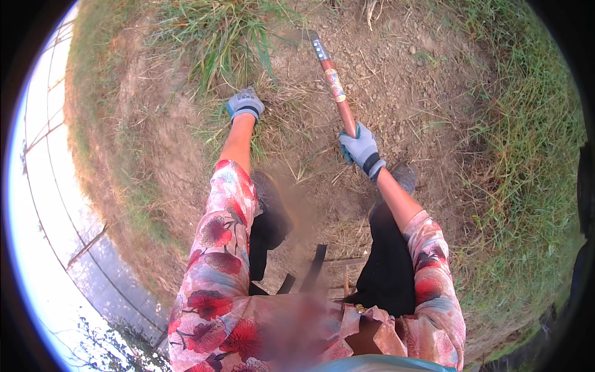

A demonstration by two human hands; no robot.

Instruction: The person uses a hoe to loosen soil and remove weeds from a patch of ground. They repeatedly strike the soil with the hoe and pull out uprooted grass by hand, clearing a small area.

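Observation:
My left hand (245, 103), in a grey and teal work glove, is closed at the base of a tall green grass clump (228, 46). Its fingers are mostly hidden from above. Cut or dry grass stalks (286, 109) lie on the soil beside that wrist. My right hand (360, 145), gloved the same way, grips the lower end of a reddish wooden handle (344, 114) of a sickle. A riveted metal socket (319, 49) joins the handle to a dark blade, which points left toward the grass and is hard to make out against the soil.
Bare, crumbly soil (399, 69) spreads ahead and between my shoes (404, 176). Thick grass (525, 153) grows along the right. A low seat frame (345, 274) shows between my legs. Wires and thin poles (87, 246) stand at the far left.

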